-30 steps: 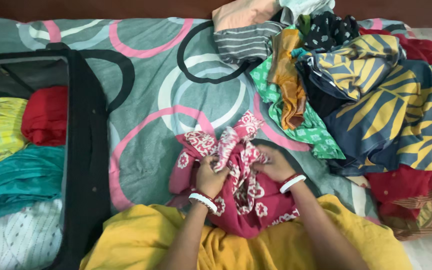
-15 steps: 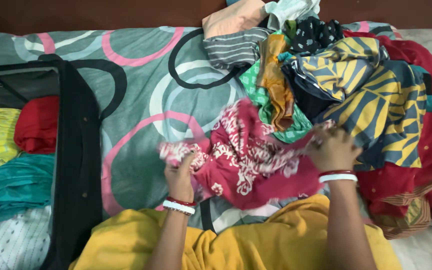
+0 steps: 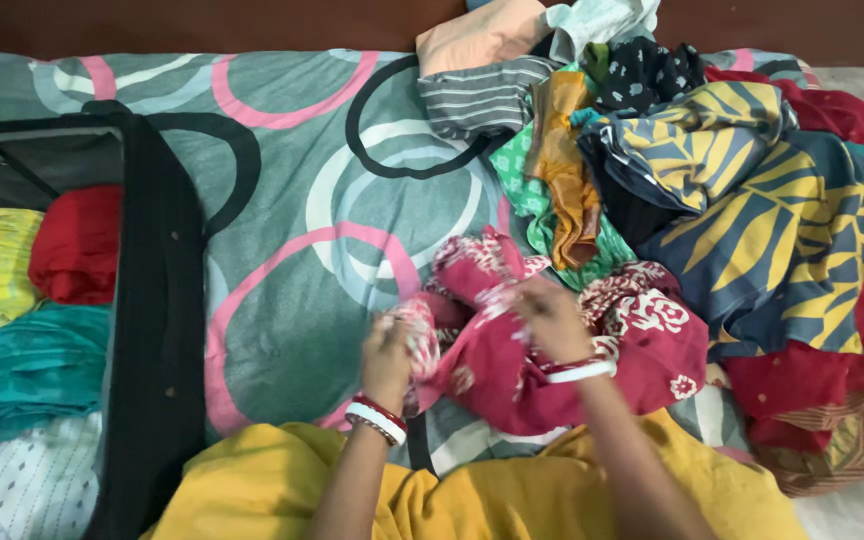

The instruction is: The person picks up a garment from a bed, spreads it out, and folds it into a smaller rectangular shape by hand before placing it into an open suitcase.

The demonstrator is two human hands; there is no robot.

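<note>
A crumpled magenta cotton garment with white floral print (image 3: 592, 350) is bunched, only partly folded, on the bedspread between the left hand (image 3: 389, 358) and right hand (image 3: 550, 318), fingers pinched on its folds, beyond which unfolded clothes (image 3: 732, 170) are heaped.

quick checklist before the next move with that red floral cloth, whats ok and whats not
1. Both hands on the red floral cloth: ok, left hand and right hand both grip it.
2. Cloth flat and smooth: not ok, it is bunched between the hands.
3. Cloth free of the clothes pile: cannot tell, its far edge lies against the pile.
4. Bare bedsheet beside the cloth: ok.
5. Suitcase open: ok, folded clothes show inside.
6. Room left in the suitcase: cannot tell, only part is in view.
</note>
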